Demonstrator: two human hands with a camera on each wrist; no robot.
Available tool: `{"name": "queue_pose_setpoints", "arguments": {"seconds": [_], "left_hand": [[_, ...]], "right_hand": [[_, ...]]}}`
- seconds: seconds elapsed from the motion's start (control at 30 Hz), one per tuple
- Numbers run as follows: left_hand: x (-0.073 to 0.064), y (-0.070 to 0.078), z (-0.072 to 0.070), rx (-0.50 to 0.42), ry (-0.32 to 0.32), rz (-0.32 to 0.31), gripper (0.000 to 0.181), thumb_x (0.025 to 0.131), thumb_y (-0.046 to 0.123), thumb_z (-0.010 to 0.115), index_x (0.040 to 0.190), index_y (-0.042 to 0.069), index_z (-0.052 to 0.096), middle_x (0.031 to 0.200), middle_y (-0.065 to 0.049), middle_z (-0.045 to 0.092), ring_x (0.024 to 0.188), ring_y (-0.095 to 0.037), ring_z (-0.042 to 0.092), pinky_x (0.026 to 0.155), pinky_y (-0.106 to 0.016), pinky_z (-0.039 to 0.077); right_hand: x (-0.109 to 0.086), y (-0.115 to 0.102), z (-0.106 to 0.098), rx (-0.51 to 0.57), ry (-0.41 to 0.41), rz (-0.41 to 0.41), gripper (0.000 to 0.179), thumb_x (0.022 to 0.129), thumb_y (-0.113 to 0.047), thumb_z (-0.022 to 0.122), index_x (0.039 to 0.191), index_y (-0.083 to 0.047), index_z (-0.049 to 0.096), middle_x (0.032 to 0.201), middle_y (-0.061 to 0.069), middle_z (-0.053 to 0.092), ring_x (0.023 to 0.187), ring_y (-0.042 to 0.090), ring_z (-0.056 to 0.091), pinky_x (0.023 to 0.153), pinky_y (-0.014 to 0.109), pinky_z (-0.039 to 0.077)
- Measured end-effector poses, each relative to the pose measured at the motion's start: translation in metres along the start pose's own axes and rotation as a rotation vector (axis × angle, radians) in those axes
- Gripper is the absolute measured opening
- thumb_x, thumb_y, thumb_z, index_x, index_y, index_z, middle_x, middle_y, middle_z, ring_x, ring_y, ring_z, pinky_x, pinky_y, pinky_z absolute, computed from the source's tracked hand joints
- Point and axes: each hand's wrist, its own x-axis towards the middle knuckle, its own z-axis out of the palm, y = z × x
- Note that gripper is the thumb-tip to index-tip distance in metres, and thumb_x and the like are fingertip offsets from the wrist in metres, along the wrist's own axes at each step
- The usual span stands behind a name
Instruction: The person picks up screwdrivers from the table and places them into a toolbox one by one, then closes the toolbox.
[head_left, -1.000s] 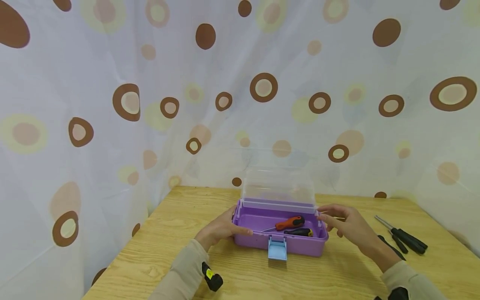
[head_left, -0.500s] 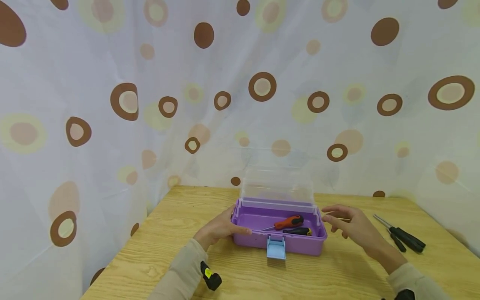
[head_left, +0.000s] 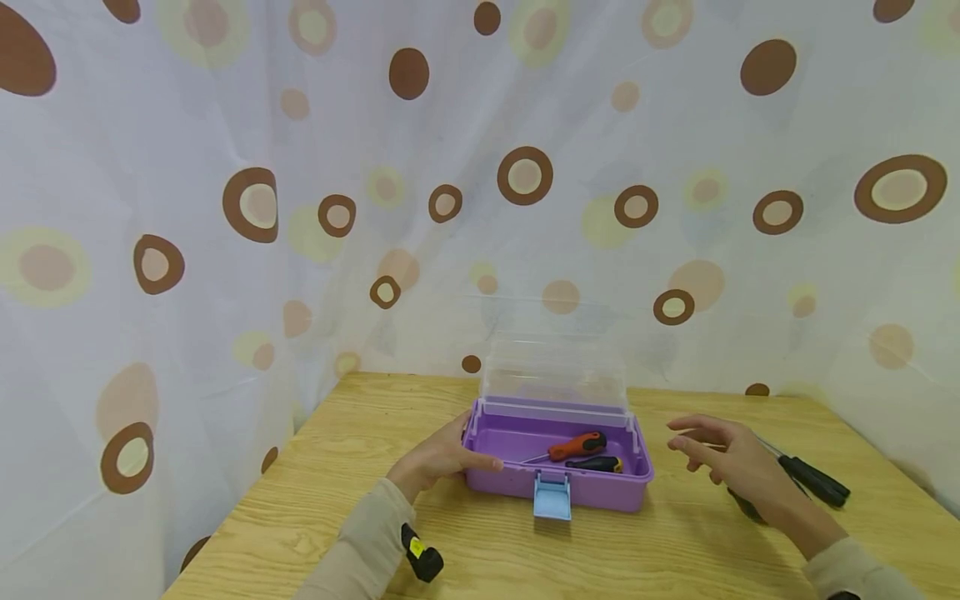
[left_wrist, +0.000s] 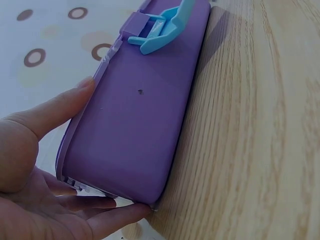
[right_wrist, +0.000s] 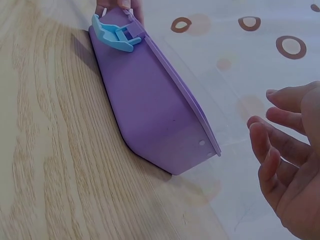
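A purple toolbox [head_left: 517, 483] with its clear lid [head_left: 555, 367] raised stands on the table, its light blue latch [head_left: 552, 498] hanging down in front. Inside lie an orange-and-black screwdriver [head_left: 577, 446] and a black-handled tool [head_left: 596, 464] with a yellow end. My left hand [head_left: 438, 458] holds the box's left end, thumb on the front rim and fingers along the side, as the left wrist view shows. Right of the box, my right hand [head_left: 731, 458] hovers with loosely bent fingers, holding nothing and apart from the box in the right wrist view.
Black-handled screwdrivers [head_left: 817, 482] lie at the table's right, partly hidden behind my right hand and forearm. The wooden table [head_left: 337, 500] meets a dotted curtain [head_left: 450, 125] at its back and sides.
My right hand has left the toolbox's right end and moved rightward toward the black-handled screwdrivers. The left hand stays on the box, which has hardly shifted.
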Motion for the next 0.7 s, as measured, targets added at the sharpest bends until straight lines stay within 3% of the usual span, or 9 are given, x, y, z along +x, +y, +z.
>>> {"name": "queue_pose_setpoints", "arguments": {"seconds": [0.2,0.43,0.7], "left_hand": [[0.0,-0.001,0.0,-0.003,-0.001,0.002,0.105,0.083,0.014,0.087,0.164,0.009,0.021,0.153,-0.024,0.044,0.133,-0.042,0.047,0.113,-0.056,0.036],[-0.002,-0.002,-0.002,0.012,0.027,-0.004,0.104,0.081,0.014,0.088,0.162,0.006,0.023,0.15,-0.024,0.047,0.131,-0.041,0.05,0.114,-0.055,0.035],[0.001,-0.002,0.002,0.0,0.014,-0.014,0.106,0.082,0.015,0.088,0.164,0.008,0.021,0.153,-0.023,0.044,0.133,-0.041,0.048,0.114,-0.055,0.035]], "right_hand": [[-0.006,0.005,-0.006,0.0,0.004,0.021,0.048,0.107,-0.029,0.061,0.143,0.002,0.055,0.117,0.01,0.071,0.087,0.026,0.065,0.06,0.033,0.052],[-0.012,0.019,-0.012,0.005,0.022,0.076,0.05,0.106,-0.03,0.061,0.145,0.001,0.054,0.107,0.007,0.07,0.089,0.026,0.063,0.064,0.037,0.053],[-0.024,0.031,-0.025,-0.057,0.056,0.123,0.055,0.106,-0.038,0.061,0.145,0.0,0.054,0.12,0.012,0.071,0.091,0.026,0.063,0.065,0.038,0.053]]}}
